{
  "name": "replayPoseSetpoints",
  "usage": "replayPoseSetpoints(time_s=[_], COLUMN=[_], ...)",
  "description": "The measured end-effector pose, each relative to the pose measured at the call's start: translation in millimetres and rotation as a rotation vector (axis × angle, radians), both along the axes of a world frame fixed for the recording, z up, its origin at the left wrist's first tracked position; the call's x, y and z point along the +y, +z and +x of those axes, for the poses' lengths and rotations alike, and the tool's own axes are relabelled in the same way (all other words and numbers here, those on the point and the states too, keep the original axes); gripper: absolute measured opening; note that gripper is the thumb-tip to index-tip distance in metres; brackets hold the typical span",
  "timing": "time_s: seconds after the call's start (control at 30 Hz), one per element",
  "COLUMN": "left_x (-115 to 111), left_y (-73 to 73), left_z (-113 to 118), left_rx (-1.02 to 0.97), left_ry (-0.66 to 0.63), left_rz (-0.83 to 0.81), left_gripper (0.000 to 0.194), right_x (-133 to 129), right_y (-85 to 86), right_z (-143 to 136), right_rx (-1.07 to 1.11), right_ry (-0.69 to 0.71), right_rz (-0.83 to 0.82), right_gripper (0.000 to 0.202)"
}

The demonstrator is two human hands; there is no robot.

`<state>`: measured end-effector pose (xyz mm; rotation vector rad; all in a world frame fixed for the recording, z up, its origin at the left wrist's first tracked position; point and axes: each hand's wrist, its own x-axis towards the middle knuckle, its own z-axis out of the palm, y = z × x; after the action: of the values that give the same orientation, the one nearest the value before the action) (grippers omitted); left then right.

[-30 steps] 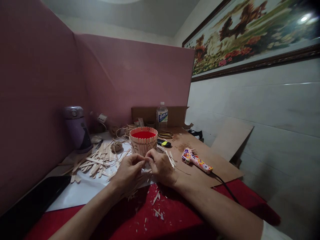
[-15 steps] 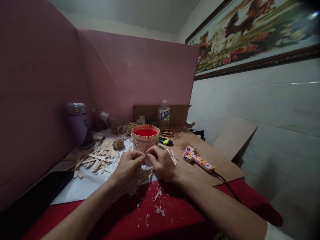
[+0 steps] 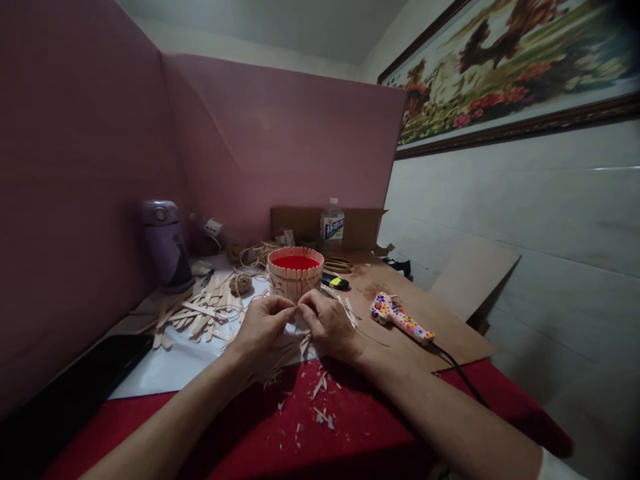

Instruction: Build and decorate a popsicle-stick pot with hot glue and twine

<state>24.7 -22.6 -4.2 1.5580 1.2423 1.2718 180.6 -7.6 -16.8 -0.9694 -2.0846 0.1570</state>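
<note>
In front of a round tub faced with upright wooden craft sticks and red inside, my two hands meet fingertip to fingertip. My left hand pinches with thumb and forefinger. Opposite it, my right hand is closed in a similar pinch. Whatever sits between the fingertips is too small to make out. A thin strand of twine trails out on the cardboard to the right of my right hand; whether it runs to my fingers is hidden. Wood slivers lie under and between the hands.
Loose craft sticks and a twine ball lie left, near a purple flask and a black flat object. A flowered glue gun with a cord rests right. Behind are a utility knife, scissors and a bottle.
The whole view has shifted slightly, so things appear a little farther right. Both hands stay pinched together in front of the tub, with only small finger movement.
</note>
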Motion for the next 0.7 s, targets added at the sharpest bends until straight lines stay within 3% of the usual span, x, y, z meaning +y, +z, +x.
replayPoseSetpoints(time_s=[0.23, 0.57, 0.7], left_x=[-1.7, -4.9, -2.6], left_y=[4.2, 7.1, 8.4], left_z=[-0.3, 2.1, -4.9], left_rx=[0.062, 0.002, -0.007], left_ry=[0.026, 0.009, -0.012], left_rz=[0.089, 0.032, -0.015], left_gripper=[0.022, 0.016, 0.027], right_x=[-0.6, -3.2, -0.7], right_y=[1.4, 4.2, 1.7], right_z=[-0.4, 0.1, 0.5], right_rx=[0.022, 0.087, 0.096], right_ry=[-0.011, 0.057, 0.001], right_rz=[-0.017, -0.061, -0.037], right_gripper=[0.013, 0.011, 0.014])
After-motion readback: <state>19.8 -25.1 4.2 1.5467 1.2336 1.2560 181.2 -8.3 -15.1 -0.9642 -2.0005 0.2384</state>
